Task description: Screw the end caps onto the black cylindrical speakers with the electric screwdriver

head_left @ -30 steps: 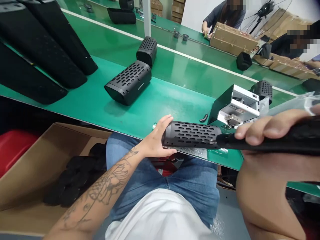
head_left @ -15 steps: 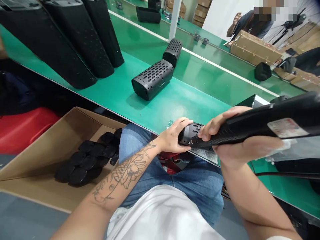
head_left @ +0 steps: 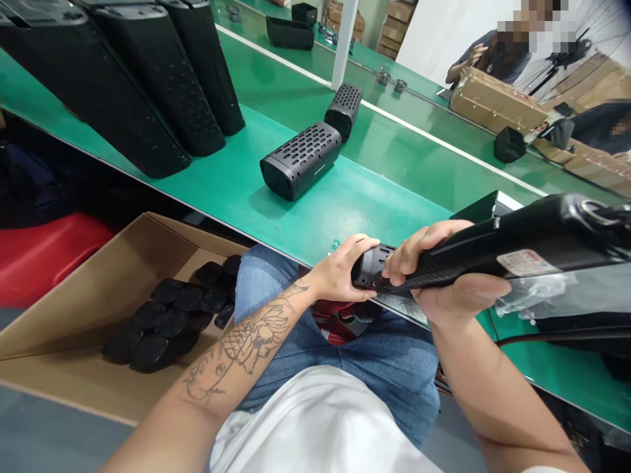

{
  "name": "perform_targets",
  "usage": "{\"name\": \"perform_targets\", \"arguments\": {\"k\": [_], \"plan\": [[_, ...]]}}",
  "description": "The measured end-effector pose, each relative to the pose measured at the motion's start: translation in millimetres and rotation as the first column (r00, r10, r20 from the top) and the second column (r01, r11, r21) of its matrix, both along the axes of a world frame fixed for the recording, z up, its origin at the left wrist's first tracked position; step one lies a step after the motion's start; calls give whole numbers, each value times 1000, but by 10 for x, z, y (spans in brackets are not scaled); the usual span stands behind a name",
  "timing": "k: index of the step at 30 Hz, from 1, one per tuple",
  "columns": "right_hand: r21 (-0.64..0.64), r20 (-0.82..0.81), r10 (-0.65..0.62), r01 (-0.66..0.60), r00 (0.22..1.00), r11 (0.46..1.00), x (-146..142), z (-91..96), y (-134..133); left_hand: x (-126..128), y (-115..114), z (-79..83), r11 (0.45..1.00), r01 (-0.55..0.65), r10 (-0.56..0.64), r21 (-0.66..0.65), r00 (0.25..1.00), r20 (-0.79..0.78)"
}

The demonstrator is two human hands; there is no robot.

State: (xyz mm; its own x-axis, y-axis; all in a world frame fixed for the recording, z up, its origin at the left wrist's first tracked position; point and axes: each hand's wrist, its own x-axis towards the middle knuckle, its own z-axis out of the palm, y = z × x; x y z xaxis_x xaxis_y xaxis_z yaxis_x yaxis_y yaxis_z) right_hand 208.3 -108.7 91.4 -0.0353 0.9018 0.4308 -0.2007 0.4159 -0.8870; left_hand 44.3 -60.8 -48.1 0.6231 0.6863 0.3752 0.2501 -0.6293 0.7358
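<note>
Speaker housing point(head_left: 369, 266) in left hand point(head_left: 335, 269), black tool point(head_left: 493, 253) in right hand point(head_left: 446, 299).

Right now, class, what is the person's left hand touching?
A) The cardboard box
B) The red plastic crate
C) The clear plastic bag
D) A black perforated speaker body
D: the left hand wraps the black perforated speaker body, while the right hand holds a black handheld tool against it.
</note>
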Motion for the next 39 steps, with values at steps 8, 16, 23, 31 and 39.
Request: {"name": "perform_targets", "arguments": {"k": [8, 16, 23, 31, 39], "plan": [[22, -2, 3, -3, 1000, 1000, -21, -9, 3, -2, -2, -38, 1000, 0, -1, 5, 997, 74], [106, -41, -359, 361, 933, 926, 750, 488, 43, -126, 33, 114, 998, 25, -27, -65, 999, -27], [350, 48, -807, 746, 589, 566, 1879, 89, 380, -150, 22, 203, 991, 15, -14, -133, 1000, 5], [175, 21, -774, 760, 633, 626, 2062, -233, 244, -164, 223, 139, 880, -314, 346, -356, 938, 28], [-52, -147, -679, 680, 719, 732, 1996, -113, -69, 854, 1536, 285, 757, -559, 642, -340, 734, 222]]}}
